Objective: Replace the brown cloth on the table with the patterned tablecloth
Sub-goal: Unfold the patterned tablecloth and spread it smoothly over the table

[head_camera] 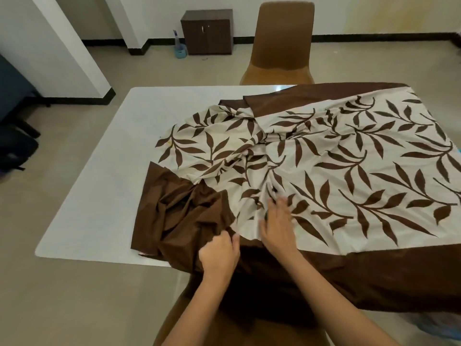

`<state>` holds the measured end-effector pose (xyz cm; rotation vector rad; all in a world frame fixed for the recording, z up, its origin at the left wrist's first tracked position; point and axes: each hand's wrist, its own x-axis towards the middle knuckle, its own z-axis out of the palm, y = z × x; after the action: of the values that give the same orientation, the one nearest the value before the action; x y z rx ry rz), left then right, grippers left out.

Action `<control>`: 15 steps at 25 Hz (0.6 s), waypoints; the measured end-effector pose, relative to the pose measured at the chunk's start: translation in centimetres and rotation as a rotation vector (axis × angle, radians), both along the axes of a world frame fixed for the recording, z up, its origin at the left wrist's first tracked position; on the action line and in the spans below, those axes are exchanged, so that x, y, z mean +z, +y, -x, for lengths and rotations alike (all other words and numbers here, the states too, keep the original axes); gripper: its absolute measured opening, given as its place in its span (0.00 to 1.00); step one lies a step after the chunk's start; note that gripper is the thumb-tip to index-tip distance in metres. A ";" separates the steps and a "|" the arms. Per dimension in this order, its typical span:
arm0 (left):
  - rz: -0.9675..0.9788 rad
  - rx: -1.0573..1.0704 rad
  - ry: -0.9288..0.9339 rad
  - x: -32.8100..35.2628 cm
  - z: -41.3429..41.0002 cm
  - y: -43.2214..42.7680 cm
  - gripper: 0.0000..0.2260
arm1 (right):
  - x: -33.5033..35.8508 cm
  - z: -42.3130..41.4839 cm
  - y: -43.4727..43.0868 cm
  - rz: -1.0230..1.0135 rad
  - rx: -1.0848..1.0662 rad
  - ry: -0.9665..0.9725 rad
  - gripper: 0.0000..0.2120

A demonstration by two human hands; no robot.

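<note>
At the near edge of the table [112, 171] the left hand [219, 253] grips the crumpled brown border of the patterned tablecloth [349, 158], the right hand [277, 226] lies flat with straight fingers on its leaf print, and this tablecloth covers the right part of the white table, with a chair [282, 46] behind.

Brown chair [283, 41], dark cabinet [207, 32], beige floor [62, 295], white walls [374, 13].

Bare left hand [219, 255], bare right hand [277, 226], bare forearms [197, 305]
</note>
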<state>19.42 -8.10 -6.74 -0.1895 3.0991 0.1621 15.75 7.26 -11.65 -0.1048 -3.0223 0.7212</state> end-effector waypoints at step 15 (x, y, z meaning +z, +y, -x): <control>-0.223 0.335 -0.313 -5.7 7.8 -21.0 0.37 | -3.3 1.3 -1.1 -0.240 0.233 -0.102 0.43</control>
<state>11.65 -29.07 -12.43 -0.6547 2.6909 0.4376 14.44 6.13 -14.97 0.2275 -3.2249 0.3672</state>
